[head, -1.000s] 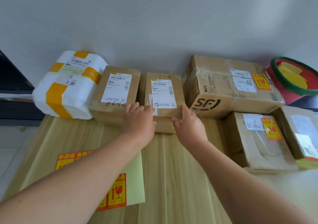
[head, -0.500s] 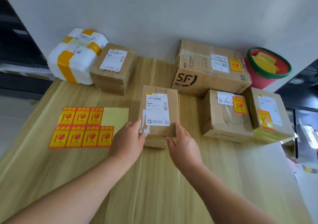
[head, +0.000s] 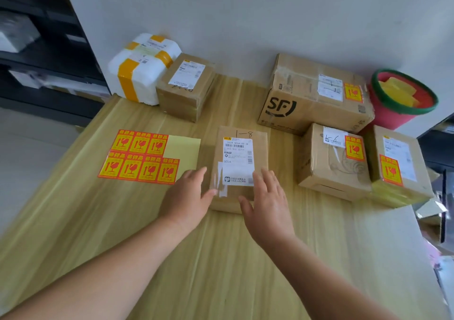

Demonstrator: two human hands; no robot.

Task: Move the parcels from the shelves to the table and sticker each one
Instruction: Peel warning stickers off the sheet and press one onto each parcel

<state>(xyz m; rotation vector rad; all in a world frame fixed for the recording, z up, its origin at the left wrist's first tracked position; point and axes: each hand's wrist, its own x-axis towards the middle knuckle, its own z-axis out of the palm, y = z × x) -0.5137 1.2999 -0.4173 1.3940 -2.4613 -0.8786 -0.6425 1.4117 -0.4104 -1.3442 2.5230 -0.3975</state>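
**Two Hands by a Small Brown Box**

Fingers (head: 196, 175) of the left hand (head: 188, 200) are spread apart and lie flat by the left edge of the small box (head: 242, 164). Fingers of the right hand (head: 267, 203) are spread apart too, resting on the near right corner of the same box. Neither hand grips it.

Head view: the small box sits in the middle of the wooden worktop (head: 221, 258). "1-8" is written on its top, and its white label shows "0054".

I count six parcels. One is a white foam box (head: 142, 70) with yellow tape, far left. One plain brown box (head: 186, 86) touches it. One big box (head: 314, 96) says "SF" on the side. Two boxes sit at the right: one marked "5-6" (head: 334, 159) and one at the worktop's edge (head: 398, 164).

Three parcels, the big box and the two at the right, each wear one red and yellow sticker.

One sticker sheet (head: 147, 157) lies just left of the small box, with seven stickers on it.

One red bucket (head: 403, 98) with a green rim stands far right with yellow paper inside. Dark shelves (head: 36, 49) are at the left.
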